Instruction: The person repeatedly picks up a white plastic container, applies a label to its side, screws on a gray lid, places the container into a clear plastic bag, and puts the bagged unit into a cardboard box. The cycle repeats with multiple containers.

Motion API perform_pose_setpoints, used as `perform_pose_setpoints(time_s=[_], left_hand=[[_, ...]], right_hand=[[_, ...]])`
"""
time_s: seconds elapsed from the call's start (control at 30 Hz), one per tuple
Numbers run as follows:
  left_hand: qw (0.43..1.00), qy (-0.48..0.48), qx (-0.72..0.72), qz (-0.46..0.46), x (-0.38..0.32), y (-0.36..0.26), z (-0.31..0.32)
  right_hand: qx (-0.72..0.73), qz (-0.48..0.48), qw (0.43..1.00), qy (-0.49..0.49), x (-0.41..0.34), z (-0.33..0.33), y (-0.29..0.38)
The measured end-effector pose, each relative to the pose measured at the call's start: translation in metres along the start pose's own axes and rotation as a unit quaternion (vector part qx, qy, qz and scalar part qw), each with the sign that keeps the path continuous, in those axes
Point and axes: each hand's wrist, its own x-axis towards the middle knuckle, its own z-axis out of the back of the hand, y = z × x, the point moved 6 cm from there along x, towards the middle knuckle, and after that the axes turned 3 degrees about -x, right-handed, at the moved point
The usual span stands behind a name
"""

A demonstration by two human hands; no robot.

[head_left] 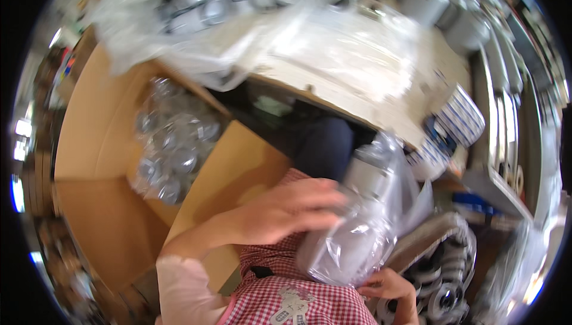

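A white, bottle-like item in a clear plastic bag [353,244] lies tilted across my lap, against the checked apron [308,298]. The fingers of my right hand [388,284] are closed on the lower edge of this bag. My left hand [299,211] is blurred and reaches over the bag's left side, fingers apart; whether it touches the plastic I cannot tell. Left of my arm stands an open cardboard box [94,132] with clear plastic-wrapped round items [172,141] inside.
A worktable [308,77] ahead carries a large clear bag of white and grey cylindrical parts [214,9], plastic sheets [353,47] and grey containers [420,0]. Rolls of printed tape or labels [460,115] sit at its right end. Ring-shaped parts [447,296] fill a lined container at lower right.
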Motion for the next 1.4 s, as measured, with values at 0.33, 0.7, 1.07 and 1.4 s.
perform_pose_setpoints(time_s=[0.33,0.7,1.07,1.4], left_hand=[[0.963,-0.073,0.228,0.123,-0.088,-0.033,0.128],[0.501,0.047,0.634,0.587,-0.430,0.184,0.356],[0.617,0.049,0.504,0.603,-0.554,0.354,0.335],[0.602,0.042,0.461,0.651,-0.436,0.240,0.341]], right_hand=[[0.192,-0.016,0.933,-0.303,-0.005,0.098,-0.030],[0.167,0.019,0.935,-0.313,0.054,0.139,0.036],[0.168,-0.014,0.924,-0.342,0.051,0.158,0.052],[-0.298,0.138,0.502,-0.800,-0.009,0.532,0.213]])
